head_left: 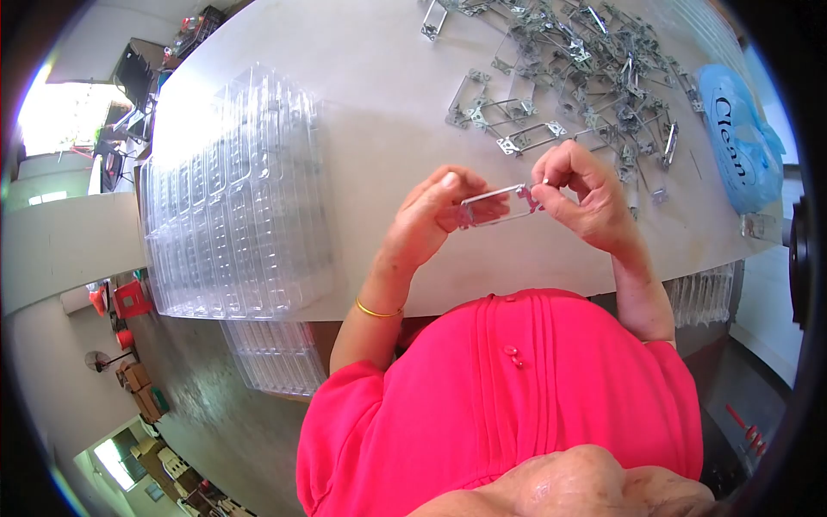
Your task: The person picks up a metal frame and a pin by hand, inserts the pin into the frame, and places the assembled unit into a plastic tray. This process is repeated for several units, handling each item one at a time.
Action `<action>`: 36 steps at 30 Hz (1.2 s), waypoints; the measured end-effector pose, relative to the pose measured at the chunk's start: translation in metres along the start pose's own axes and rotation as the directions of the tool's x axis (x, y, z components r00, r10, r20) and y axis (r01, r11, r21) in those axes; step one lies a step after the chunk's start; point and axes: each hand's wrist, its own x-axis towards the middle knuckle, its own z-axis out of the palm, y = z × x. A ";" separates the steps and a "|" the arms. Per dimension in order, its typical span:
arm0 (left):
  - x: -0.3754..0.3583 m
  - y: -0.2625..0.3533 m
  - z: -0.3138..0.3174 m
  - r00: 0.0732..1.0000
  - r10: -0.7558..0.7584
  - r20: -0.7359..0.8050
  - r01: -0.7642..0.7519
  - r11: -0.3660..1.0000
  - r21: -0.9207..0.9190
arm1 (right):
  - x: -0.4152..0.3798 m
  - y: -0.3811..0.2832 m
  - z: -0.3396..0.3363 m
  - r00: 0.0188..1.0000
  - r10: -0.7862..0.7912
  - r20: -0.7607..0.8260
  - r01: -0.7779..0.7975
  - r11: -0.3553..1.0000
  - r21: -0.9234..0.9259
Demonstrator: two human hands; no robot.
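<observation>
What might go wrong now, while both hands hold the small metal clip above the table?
The metal clip is pinched only at its ends by the left hand and right hand, so it may slip and drop. The clip pile lies close behind; a sweep of the right hand might snag or scatter it.

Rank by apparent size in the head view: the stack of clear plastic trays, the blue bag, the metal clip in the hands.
1. Stack of clear plastic trays
2. Blue bag
3. Metal clip, held between left hand and right hand
</observation>
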 end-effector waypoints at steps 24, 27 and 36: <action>0.000 -0.001 0.025 0.999 -0.010 -0.043 0.012 0.999 0.047 | 0.000 0.009 0.020 0.864 -0.478 -0.157 0.315 0.758 -0.571; 0.000 -0.003 0.026 0.999 0.014 -0.052 -0.009 0.996 0.087 | 0.001 0.009 0.022 0.850 -0.506 -0.145 0.326 0.722 -0.610; 0.001 -0.004 0.027 0.991 0.096 -0.090 -0.082 0.986 0.142 | -0.003 0.008 0.024 0.874 -0.443 -0.199 0.243 0.753 -0.611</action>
